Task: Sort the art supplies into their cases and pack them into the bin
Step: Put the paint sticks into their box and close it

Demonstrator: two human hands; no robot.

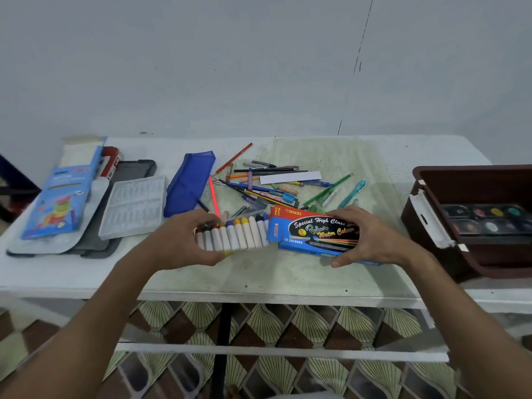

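My left hand point(184, 240) grips the left end of a row of white paint tubes point(234, 234) with coloured caps. The row's right end sits in the mouth of a blue and red water colour box point(312, 233), which my right hand point(365, 236) holds from the right side. Both are just above the table, near its front middle. Behind them lies a loose pile of pens and pencils point(273, 185). A blue pencil pouch point(190, 182) lies to the left of the pile. A dark brown bin point(426, 223) stands at the right with a paint palette point(489, 220) inside.
A clear plastic tray point(135, 205) and a blue carton point(62, 197) lie on dark flat cases point(132, 169) at the table's left. A white paper strip point(290, 177) lies among the pens. The table's front edge point(259, 295) is close to me, above a patterned floor.
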